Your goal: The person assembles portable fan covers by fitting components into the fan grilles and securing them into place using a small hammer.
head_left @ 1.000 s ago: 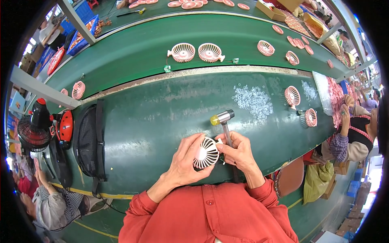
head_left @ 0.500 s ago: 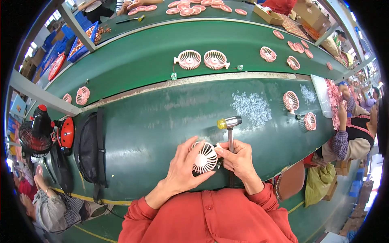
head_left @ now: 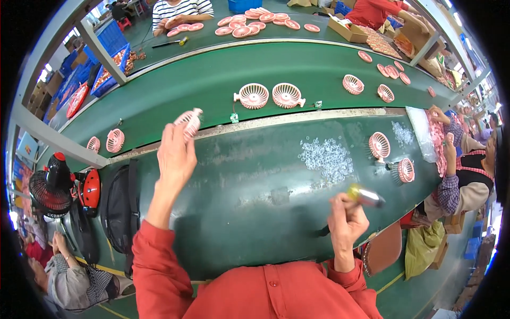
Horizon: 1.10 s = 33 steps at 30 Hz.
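Note:
Out over the left part of the green bench, by the far ledge, my left hand (head_left: 178, 151) grips a pale pink fan housing (head_left: 189, 123) by its side. The housing is tilted, with its small neck pointing up. My right hand (head_left: 348, 222) is closed around a mallet (head_left: 366, 195) at the near right; its yellow-and-metal head is blurred by motion. Beyond the mallet lies a heap of small clear rings (head_left: 325, 158). Two slatted pink housings, one the left housing (head_left: 253, 96) and one the right housing (head_left: 288, 95), rest on the green belt, with a small circuit board (head_left: 234, 117) near them.
More pink housings (head_left: 379, 145) stand at the bench's right end, beside a co-worker (head_left: 467, 175). A black bag (head_left: 119, 207) and a small black fan (head_left: 50, 186) occupy the left side. Pink discs (head_left: 252, 26) lie across the belt. A metal post (head_left: 56, 135) rises at left.
My left hand has carried the fan housing from in front of my chest forward and left to the belt's edge. My right hand has swung right with the mallet, whose head now tilts over.

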Tool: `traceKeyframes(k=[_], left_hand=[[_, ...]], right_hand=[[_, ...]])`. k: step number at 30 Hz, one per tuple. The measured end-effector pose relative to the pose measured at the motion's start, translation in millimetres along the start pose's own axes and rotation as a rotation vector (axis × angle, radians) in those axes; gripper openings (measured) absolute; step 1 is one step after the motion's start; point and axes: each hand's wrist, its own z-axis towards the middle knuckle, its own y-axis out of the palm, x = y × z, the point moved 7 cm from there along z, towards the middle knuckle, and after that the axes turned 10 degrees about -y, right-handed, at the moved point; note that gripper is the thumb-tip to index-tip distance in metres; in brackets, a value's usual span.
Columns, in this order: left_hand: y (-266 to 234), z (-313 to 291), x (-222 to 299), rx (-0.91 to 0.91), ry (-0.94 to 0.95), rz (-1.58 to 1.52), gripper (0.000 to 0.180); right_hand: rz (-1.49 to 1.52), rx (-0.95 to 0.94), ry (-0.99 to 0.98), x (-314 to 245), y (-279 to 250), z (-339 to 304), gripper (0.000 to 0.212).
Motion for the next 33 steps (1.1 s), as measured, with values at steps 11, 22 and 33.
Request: traceKeyframes(k=[11, 22, 33], left_hand=[[178.7, 29.0, 112.8, -0.412, 0.382, -0.334, 0.056], [227.3, 45.0, 148.1, -0.331, 0.11, -0.63, 0.031], [35.4, -63.2, 116.9, -0.215, 0.284, -0.641, 0.017]], right_hand=[[0.225, -0.016, 0.072, 3.4, -1.9, -1.3, 0.034], [0.253, -0.032, 0.078, 0.7, -0.7, -1.9, 0.037], [-0.034, -0.203, 0.163, 7.3, 29.1, 24.0, 0.032]])
